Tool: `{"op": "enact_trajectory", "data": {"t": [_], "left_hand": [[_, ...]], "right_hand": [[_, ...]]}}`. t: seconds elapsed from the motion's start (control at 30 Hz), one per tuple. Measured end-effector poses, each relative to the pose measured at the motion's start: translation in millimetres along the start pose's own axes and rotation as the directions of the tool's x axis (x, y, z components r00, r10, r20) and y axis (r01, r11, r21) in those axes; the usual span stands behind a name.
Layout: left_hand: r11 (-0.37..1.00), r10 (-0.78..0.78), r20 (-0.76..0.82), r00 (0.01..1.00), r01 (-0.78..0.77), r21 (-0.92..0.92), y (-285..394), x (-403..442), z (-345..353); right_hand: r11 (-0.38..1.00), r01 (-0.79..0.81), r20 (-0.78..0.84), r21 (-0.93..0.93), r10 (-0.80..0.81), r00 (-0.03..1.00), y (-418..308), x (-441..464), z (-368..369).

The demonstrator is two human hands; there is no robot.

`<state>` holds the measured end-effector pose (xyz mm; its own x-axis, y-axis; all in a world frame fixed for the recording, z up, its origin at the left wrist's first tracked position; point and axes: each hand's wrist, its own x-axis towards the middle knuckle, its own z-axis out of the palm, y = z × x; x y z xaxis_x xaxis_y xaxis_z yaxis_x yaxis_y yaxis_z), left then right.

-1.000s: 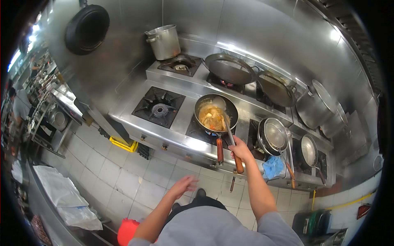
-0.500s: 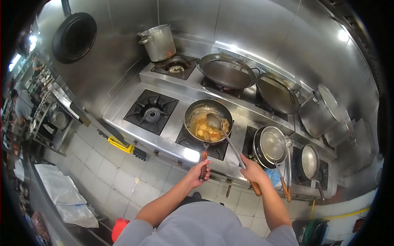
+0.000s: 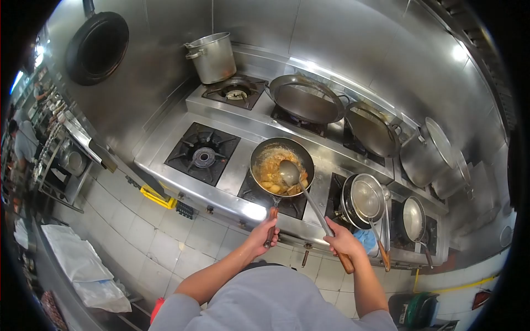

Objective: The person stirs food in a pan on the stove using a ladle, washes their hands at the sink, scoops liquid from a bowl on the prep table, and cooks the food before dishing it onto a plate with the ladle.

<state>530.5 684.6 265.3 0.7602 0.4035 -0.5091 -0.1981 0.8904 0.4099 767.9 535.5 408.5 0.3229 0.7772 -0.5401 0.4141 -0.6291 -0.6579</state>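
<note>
My left hand (image 3: 261,234) is closed around the wooden handle of a dark frying pan (image 3: 254,160), which sits over the front middle burner. Yellow-orange food (image 3: 269,172) in chunks and sauce fills the pan's bottom. In my right hand (image 3: 343,243) is a long metal ladle (image 3: 312,207) with a wooden grip end, my fingers wrapped round its shaft. The ladle's bowl rests in the food at the pan's right side, its rounded back facing up. What lies under the bowl is hidden.
Stacked pans and a strainer (image 3: 367,197) stand right of the frying pan. Two woks (image 3: 306,99) and a tall pot (image 3: 212,59) occupy the back row, with large pots (image 3: 428,157) at right. A burner (image 3: 203,156) lies left. People work far left.
The ladle's bowl has shifted slightly toward the pan's front and right, and the food has been stirred. The pan appears slightly lower in view. My grips stay the same.
</note>
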Motion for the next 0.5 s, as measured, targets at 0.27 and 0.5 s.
{"op": "enact_trajectory", "data": {"t": [0.27, 0.5], "left_hand": [[0.999, -0.036, 0.069, 0.997, 0.034, 0.026, 18.9, -8.2, -13.0], [0.999, -0.039, 0.131, 0.991, 0.038, 0.014, 26.9, -15.2, -31.2]], "right_hand": [[0.893, 0.014, 0.021, 0.449, -0.027, 0.999, -23.4, 58.8, 79.2], [0.993, 0.015, -0.025, 0.121, -0.012, 1.0, -20.0, -9.6, 55.4]]}}
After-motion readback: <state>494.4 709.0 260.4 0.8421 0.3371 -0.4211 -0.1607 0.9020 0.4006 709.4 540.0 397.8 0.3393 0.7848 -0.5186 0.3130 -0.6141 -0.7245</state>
